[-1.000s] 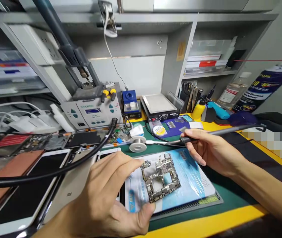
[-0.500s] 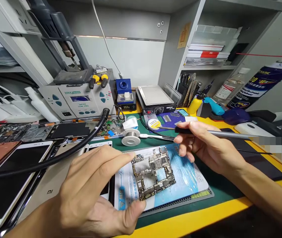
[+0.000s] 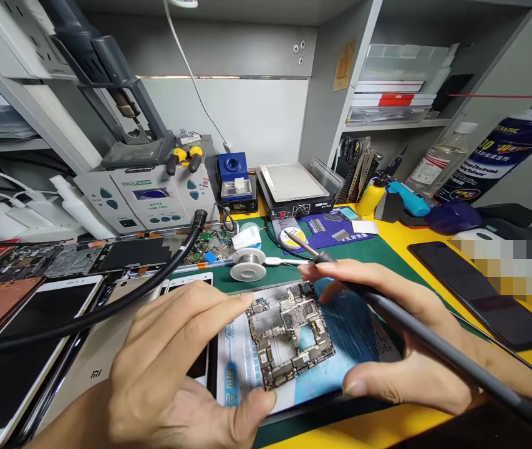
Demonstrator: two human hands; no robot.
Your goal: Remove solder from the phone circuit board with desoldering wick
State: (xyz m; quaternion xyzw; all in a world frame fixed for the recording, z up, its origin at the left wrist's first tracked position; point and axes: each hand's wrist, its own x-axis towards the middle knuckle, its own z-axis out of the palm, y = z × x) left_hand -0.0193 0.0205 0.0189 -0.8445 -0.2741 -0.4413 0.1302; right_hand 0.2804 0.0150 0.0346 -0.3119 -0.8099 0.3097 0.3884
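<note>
A phone logic board (image 3: 298,315) with open cut-outs is tilted above a blue-and-white printed sheet (image 3: 315,388). My left hand (image 3: 167,368) grips it by the left edge, fingers at the top corner and thumb at the bottom corner. In my right hand (image 3: 425,380) lies a grey soldering iron (image 3: 438,343), its metal tip pointing up and left, away from the board. The right fingertips are by the board's upper right corner, partly hidden behind it, and I cannot tell if they touch. The right thumb is spread apart, near the lower right.
A solder wire spool (image 3: 247,265) stands behind the board. At the back are a hot air station (image 3: 153,193), an iron stand (image 3: 232,167) and a heating plate (image 3: 298,181). A black hose (image 3: 167,271) arches over several phones at left; a dark phone (image 3: 485,293) lies right.
My right hand has come down and left to the board's right side. The iron has swung in it, its shaft now slanting from upper left to lower right. The left hand keeps its grip.
</note>
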